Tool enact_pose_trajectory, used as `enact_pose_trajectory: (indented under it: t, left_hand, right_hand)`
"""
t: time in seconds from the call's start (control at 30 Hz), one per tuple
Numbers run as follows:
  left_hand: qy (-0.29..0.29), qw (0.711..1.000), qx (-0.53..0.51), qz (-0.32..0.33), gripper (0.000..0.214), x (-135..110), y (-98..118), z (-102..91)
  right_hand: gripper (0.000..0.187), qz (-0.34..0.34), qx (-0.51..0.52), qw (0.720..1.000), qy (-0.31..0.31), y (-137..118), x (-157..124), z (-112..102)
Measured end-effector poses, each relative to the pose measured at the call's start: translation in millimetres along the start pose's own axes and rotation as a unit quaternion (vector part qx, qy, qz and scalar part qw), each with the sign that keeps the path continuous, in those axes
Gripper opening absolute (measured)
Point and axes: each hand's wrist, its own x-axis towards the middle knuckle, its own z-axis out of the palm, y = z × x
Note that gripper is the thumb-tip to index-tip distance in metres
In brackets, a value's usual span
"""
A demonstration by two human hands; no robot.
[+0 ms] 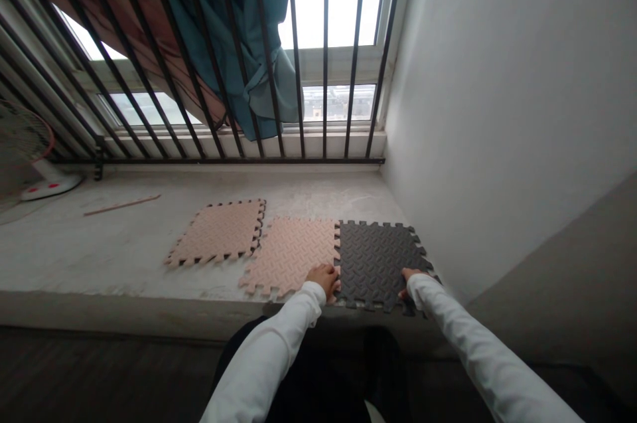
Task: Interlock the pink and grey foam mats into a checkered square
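Observation:
Three foam puzzle mats lie on a concrete ledge (74, 244) below a barred window. A dark grey mat (378, 260) is joined along its left edge to a pink mat (293, 253). My left hand (324, 277) presses with curled fingers on the seam between these two, near the front edge. My right hand (411, 280) rests on the grey mat's front right corner, mostly hidden by its white sleeve. A second pink mat (219, 232) lies loose to the left, tilted and apart from the others.
Black window bars (323, 51) rise behind the ledge, with a teal cloth (249, 44) hanging among them. A white wall (497, 111) closes off the right side. A fan with a white base (47, 184) stands at the far left, next to a thin stick (122, 204).

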Motion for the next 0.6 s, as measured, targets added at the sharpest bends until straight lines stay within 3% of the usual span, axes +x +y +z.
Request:
enact_pose_trajectory:
  t: [0.33,0.4,0.5,0.6]
  left_hand:
    - [-0.005,0.999,-0.017,-0.037,0.047,3,2,10.4]
    - [-0.011,0.997,-0.029,-0.069,0.052,2,-3,10.8]
    - [-0.025,0.977,-0.046,-0.208,0.058,-6,-26,3.2]
    - [-0.045,0.912,-0.064,-0.403,0.062,-23,-66,-11.5]
  right_hand:
    - [0.062,-0.010,-0.002,1.000,0.001,5,4,4]
    - [0.066,-0.015,-0.001,1.000,0.002,6,3,5]
    - [0.073,-0.015,-0.002,1.000,0.002,9,3,7]
    - [0.080,-0.013,-0.004,1.000,0.007,11,5,10]
